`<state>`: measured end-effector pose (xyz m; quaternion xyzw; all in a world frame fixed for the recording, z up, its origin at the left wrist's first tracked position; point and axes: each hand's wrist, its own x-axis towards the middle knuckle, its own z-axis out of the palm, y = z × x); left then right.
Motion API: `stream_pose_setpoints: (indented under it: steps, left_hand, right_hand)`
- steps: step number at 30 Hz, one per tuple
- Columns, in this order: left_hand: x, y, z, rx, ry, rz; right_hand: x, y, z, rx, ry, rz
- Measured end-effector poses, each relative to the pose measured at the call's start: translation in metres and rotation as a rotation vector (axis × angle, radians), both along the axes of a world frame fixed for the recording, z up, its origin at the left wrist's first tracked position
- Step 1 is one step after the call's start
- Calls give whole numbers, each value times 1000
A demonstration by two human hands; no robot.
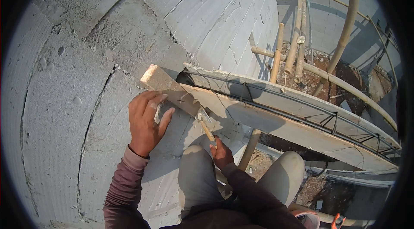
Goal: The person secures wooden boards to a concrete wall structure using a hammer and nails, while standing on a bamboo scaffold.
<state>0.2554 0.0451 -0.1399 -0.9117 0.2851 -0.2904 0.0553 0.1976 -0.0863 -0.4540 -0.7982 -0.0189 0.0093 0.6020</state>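
Note:
My left hand (148, 119) is open, its fingers curved and the thumb apart. It hovers at or beside a long dusty block (174, 92); I cannot tell whether the fingertips touch it. This block lies aslant on the wall top, its far end sunlit. In my right hand (222, 153) is a wooden-handled tool (208, 132), gripped around the handle. The tool's pale metal head meets the near end of the block, and its exact kind is hard to make out.
A long formwork trough (276, 115) holding a steel rebar cage (319, 122) runs right from the block. Grey wall blocks (56, 99) with rough joints spread out left. Bamboo poles (327, 76) stand over a rubble-strewn drop at right. My knees (282, 173) straddle below.

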Motion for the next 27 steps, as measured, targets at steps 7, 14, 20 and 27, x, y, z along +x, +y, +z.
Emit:
stream_pose_setpoints:
  steps: [7,14,20,27]
  left_hand:
    - [79,-23,39,731,77,21]
    - [98,6,25,818,92,-25]
    - [98,4,26,811,90,-16]
    - [98,2,27,811,118,15]
  right_hand:
    - [5,-4,-6,26,-64,-29]
    - [5,-10,2,2,21,26]
    - [-20,-23,8,-140,96,105]
    - [1,-29,10,-304,6,167]
